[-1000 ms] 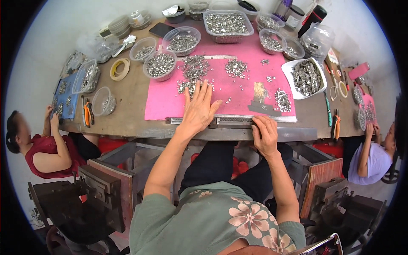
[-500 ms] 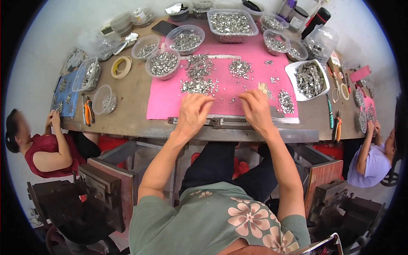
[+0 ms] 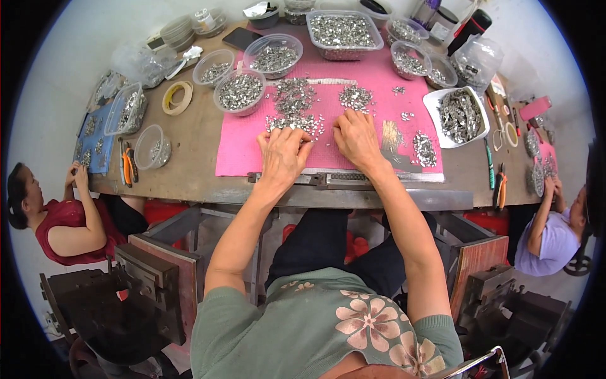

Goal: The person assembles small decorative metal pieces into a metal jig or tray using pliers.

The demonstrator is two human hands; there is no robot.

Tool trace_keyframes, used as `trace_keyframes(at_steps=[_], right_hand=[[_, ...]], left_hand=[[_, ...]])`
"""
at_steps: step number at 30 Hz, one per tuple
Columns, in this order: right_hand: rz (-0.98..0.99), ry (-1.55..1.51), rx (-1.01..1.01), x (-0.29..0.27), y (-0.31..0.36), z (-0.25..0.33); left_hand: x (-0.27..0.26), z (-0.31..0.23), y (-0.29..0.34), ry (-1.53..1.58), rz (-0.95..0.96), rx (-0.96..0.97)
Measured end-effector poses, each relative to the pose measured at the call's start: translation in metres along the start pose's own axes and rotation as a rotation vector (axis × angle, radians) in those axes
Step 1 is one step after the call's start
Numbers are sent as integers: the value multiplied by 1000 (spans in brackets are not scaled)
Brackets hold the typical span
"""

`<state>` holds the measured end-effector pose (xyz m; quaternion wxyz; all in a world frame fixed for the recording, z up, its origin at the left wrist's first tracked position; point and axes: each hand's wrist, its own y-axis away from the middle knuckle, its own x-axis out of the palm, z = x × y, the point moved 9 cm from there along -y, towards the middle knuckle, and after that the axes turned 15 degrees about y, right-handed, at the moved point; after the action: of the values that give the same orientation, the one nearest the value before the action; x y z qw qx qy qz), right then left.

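Note:
My left hand [image 3: 282, 155] lies palm down on a pink mat [image 3: 240, 155], fingertips at the near edge of a pile of small silvery metal parts [image 3: 293, 104]. My right hand [image 3: 355, 138] rests flat beside it, fingers reaching toward a smaller heap of the same parts [image 3: 356, 96]. Neither hand visibly holds anything. A long metal strip [image 3: 344, 179] runs along the mat's near edge, just below both wrists.
Clear bowls of metal parts [image 3: 240, 91] and a rectangular tub [image 3: 344, 28] line the back of the wooden table [image 3: 189, 177]. A white tray of parts [image 3: 461, 114] sits right. Orange pliers [image 3: 126, 165] lie left. Two other people sit at the table's ends.
My right hand came up from the table's front edge onto the mat beside my left. Both hands have moved a little further in toward the piles.

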<state>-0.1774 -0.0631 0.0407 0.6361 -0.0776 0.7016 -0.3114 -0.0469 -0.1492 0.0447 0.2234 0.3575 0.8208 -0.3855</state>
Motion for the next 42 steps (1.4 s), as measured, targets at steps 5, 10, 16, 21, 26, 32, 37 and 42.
trace_keyframes(at_steps=[5, 10, 16, 21, 26, 32, 37, 42], right_hand=[[15, -114, 22, 0, 2, -3], [17, -9, 4, 8, -1, -2], [24, -183, 63, -24, 22, -11], [201, -481, 139, -46, 64, -5], [77, -443, 71, -61, 74, 15], [6, -303, -33, -62, 77, 32], [-64, -211, -95, -66, 78, 39], [-28, -234, -94, -69, 75, 36]], left_hand=[[4, 0, 2, -35, 7, 24], [6, -6, -1, -44, -14, 102], [4, -27, 11, 129, 42, 162], [16, -48, 30, 314, 115, 181], [22, -54, 34, 345, 140, 229], [19, -54, 39, 330, 123, 249], [16, -50, 38, 348, 93, 228], [-3, -24, 19, 215, -38, 91]])
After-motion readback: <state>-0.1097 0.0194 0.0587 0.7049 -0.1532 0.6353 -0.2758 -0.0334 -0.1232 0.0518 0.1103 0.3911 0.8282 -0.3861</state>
